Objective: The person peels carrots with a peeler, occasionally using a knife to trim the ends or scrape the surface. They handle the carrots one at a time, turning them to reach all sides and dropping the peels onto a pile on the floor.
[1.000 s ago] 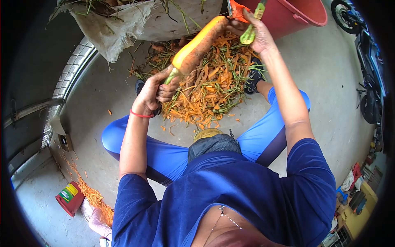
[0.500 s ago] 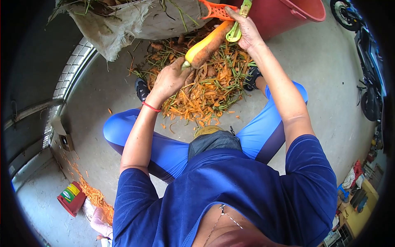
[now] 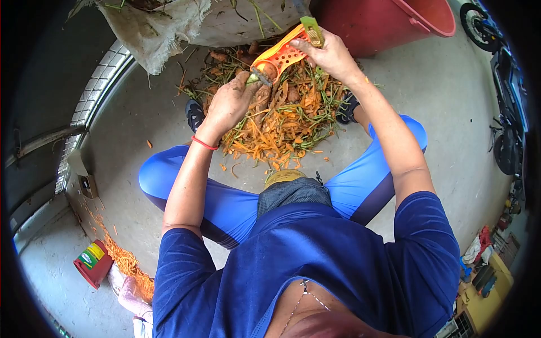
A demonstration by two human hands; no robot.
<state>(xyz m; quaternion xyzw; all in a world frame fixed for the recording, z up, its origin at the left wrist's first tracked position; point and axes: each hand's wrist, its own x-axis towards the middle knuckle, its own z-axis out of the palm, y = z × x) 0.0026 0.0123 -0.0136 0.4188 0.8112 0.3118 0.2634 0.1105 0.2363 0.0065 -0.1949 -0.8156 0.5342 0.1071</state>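
My left hand [image 3: 232, 100] is closed round the green stem end of a carrot [image 3: 269, 70]. Most of the carrot is hidden under an orange peeler [image 3: 288, 54] with a perforated body. The peeler's head lies against the carrot, close to my left fingers. My right hand [image 3: 331, 55] grips the peeler, thumb pressed on it. A green box-cutter-like knife [image 3: 310, 29] is also held in that hand. Below both hands is a pile of orange peelings [image 3: 276, 135] mixed with green stems.
A red tub [image 3: 383, 28] stands beyond my right hand. A whitish sack [image 3: 163, 34] hangs at the upper left. More shredded orange peel [image 3: 121, 253] and a small red bucket [image 3: 93, 265] are at lower left. A motorcycle [image 3: 507, 107] is at far right.
The peeler has come down along the carrot towards my left hand, covering the orange side that showed before. My right hand has shifted slightly down and left; the left keeps its hold.
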